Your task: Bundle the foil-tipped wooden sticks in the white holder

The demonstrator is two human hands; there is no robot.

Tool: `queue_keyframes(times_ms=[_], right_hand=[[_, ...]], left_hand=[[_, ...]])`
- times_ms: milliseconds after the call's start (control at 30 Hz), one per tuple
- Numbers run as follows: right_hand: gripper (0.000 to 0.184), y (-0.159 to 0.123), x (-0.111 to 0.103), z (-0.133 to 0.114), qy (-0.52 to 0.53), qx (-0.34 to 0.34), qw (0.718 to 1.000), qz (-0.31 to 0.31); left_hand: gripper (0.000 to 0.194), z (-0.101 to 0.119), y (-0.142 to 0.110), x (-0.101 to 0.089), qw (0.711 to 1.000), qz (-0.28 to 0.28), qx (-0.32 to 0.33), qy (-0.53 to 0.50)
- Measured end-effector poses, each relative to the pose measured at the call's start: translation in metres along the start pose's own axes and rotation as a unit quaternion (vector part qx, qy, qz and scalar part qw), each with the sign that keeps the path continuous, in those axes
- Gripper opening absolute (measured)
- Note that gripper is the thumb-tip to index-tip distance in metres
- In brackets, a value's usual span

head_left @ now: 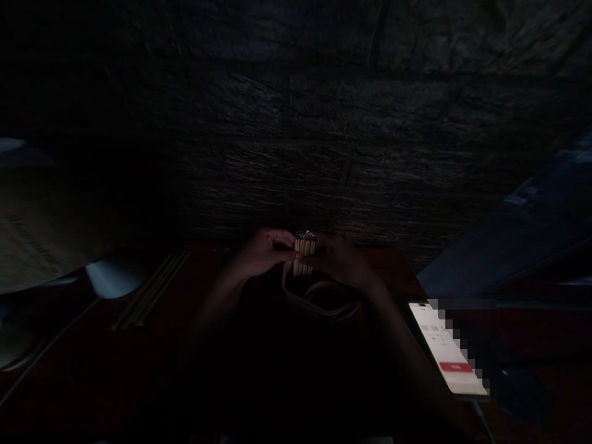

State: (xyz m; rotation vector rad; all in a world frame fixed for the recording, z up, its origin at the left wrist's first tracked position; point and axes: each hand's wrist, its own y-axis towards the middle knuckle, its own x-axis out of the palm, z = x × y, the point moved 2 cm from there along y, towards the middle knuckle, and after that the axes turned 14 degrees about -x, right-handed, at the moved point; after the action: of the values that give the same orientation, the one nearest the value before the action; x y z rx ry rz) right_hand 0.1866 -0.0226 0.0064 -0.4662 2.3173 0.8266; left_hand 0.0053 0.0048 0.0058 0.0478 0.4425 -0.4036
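Note:
The scene is very dark. A bundle of pale sticks (303, 266) stands roughly upright between my hands, with something dark and shiny at its top end. My left hand (271, 250) grips its left side, thumb across the front. From the right, my right hand (340, 256) closes on the same bundle, its thumb near the other one; its far fingers are lost in shadow. Just below the hands is a curved, band-like rim (319, 308), whose kind I cannot make out.
Several long thin sticks (150, 293) lie on the dark reddish table (388, 262) to the left. A lit phone (441, 351) with a cable lies at the right. Rough brick wall (314, 111) rises behind. A large brownish printed object (41, 228) stands at far left.

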Motion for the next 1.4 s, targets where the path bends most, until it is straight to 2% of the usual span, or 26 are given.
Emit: queue_keyframes(times_ms=[233, 567, 800, 1000, 1133, 1267, 1400], right_hand=[[0.034, 0.001, -0.002, -0.004, -0.041, -0.002, 0.999, -0.005], [0.044, -0.007, -0.005, 0.010, 0.156, 0.036, 0.987, -0.023], [0.034, -0.009, -0.012, 0.009, 0.103, 0.042, 0.993, -0.041], [0.032, -0.009, -0.015, 0.007, 0.078, 0.023, 0.996, -0.023], [0.032, -0.010, -0.018, 0.007, 0.069, 0.029, 0.997, -0.016], [0.032, -0.012, -0.022, 0.005, 0.070, 0.042, 0.997, -0.009], [0.035, -0.014, -0.023, 0.003, 0.065, 0.049, 0.996, -0.021]], left_hand=[[0.017, 0.000, 0.002, 0.000, 1.000, -0.004, -0.003, -0.010], [0.016, -0.001, 0.003, 0.002, 0.999, -0.042, -0.002, 0.004], [0.013, -0.002, 0.003, 0.001, 0.999, -0.043, -0.005, 0.010], [0.013, 0.001, 0.002, 0.002, 1.000, -0.024, 0.010, 0.007], [0.012, 0.005, 0.000, 0.001, 1.000, -0.020, 0.016, 0.006], [0.012, 0.006, -0.002, -0.002, 1.000, 0.009, 0.024, 0.016], [0.012, 0.006, -0.002, -0.002, 0.999, 0.015, 0.036, 0.013]])
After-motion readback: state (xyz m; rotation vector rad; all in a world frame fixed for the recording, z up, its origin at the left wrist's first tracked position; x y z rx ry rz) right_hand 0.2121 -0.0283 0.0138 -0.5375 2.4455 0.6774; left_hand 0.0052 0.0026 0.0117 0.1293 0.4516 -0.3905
